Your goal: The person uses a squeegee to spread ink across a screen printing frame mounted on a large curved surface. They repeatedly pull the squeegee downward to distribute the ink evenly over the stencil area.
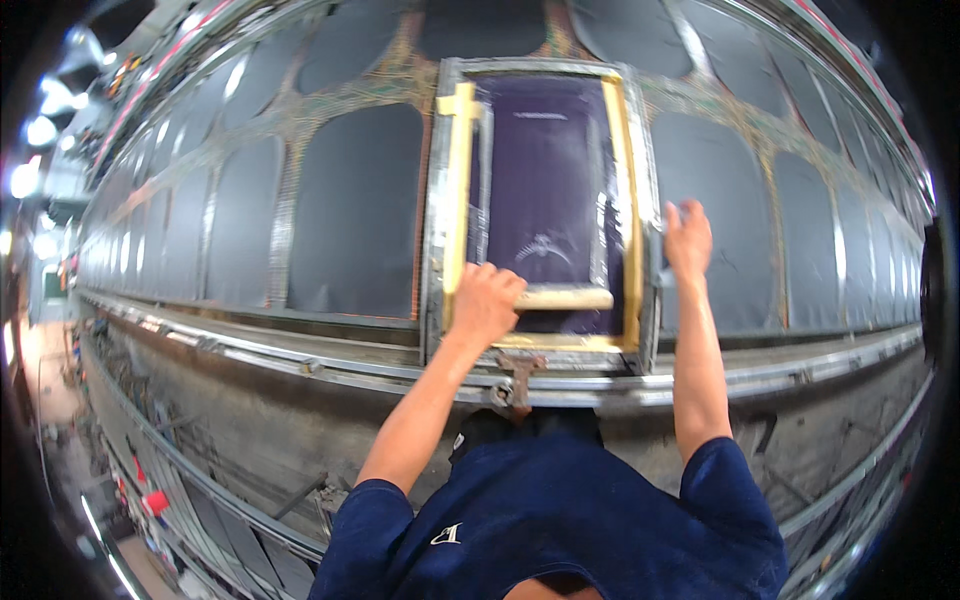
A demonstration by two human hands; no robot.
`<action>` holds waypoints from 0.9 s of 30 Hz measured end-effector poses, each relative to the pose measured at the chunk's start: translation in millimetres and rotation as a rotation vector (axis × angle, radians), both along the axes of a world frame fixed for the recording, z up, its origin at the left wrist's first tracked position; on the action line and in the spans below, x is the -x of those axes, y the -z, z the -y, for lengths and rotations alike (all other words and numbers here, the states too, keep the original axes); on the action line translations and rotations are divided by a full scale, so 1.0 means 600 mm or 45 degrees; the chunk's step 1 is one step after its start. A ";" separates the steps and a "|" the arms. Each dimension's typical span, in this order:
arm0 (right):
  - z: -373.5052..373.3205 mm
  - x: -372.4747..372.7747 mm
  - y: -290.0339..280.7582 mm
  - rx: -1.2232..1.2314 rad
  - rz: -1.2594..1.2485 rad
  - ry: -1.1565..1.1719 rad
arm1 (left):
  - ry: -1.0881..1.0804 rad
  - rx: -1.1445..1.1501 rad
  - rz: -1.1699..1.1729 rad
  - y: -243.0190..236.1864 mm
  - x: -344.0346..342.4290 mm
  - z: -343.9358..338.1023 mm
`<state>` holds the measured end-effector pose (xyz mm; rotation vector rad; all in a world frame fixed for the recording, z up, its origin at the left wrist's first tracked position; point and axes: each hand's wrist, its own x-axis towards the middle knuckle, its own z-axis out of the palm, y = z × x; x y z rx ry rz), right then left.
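Navy cloth is filling my near view: the wearer's T-shirt [560, 500], with a small pale emblem showing on its left side. From it, two bare forearms are reaching away toward a metal frame [438, 225], which is lying at the middle of a long work surface, its near end beside a metal rail [345, 371]. Inside the frame I am seeing a dark purple screen [540, 180], with yellow tape [459, 190] running along the edges. Across the near part of the screen a pale bar [570, 299] is lying crosswise, and the left hand [486, 305] is curling its fingers around the bar's left end. Its right end is sticking out uncovered. Just right of the frame, the right hand [688, 238] is hanging empty, thumb parted from loosely bent fingers; they are blurring, so I am not able to tell whether they are touching anything. Dark panels [358, 215] are stretching away on both sides, and a rusty bracket [520, 372] is sitting at the frame's near end.
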<state>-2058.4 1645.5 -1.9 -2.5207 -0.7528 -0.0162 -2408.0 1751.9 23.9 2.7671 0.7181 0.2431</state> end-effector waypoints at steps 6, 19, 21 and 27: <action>0.030 -0.013 0.052 -0.217 -0.306 0.007 | 0.047 0.003 -0.059 0.013 0.005 0.003; -0.213 0.330 0.055 -0.503 -0.562 -0.093 | -0.073 0.036 -0.018 -0.027 0.341 -0.229; -0.268 0.416 0.040 -0.506 -0.580 -0.101 | -0.066 -0.066 0.042 -0.039 0.423 -0.264; -0.322 0.498 0.047 -0.465 -0.457 -0.079 | -0.088 -0.175 0.142 -0.023 0.571 -0.232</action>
